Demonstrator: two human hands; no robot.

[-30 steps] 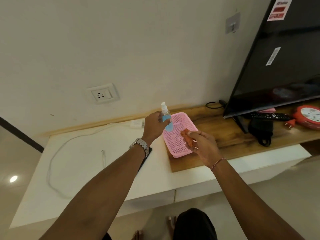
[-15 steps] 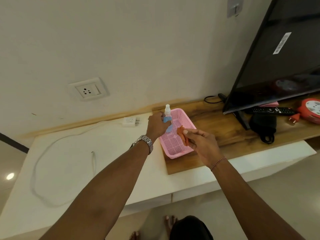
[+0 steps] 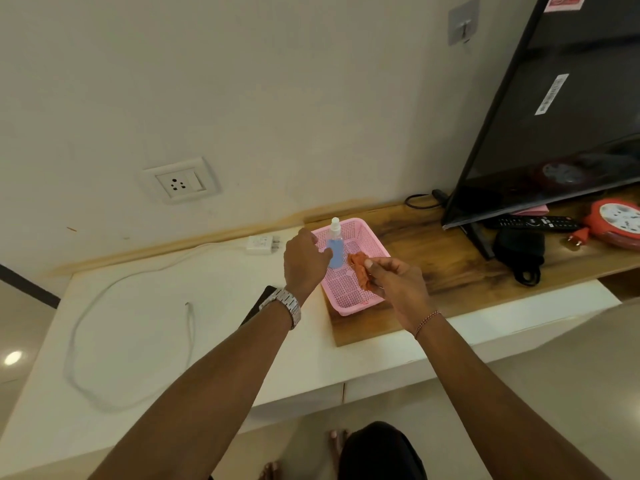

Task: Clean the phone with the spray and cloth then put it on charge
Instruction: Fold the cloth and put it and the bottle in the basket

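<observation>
Left hand: my left hand (image 3: 304, 263) sits at the pink basket's (image 3: 349, 299) left rim, fingers loosely curled beside the spray bottle (image 3: 335, 245); I cannot tell whether they still touch it.
Spray bottle: upright inside the basket's far left corner.
Right hand: my right hand (image 3: 394, 282) pinches the orange cloth (image 3: 360, 270) over the basket.
Phone: the phone (image 3: 258, 306) lies dark on the white counter (image 3: 145, 341), mostly under my left wrist.
Charger: white adapter (image 3: 261, 244) by the wall, cable (image 3: 104, 306) looping left.
Open room: bare counter inside that loop; wooden board (image 3: 433, 258) clear between basket and television (image 3: 561, 116).
</observation>
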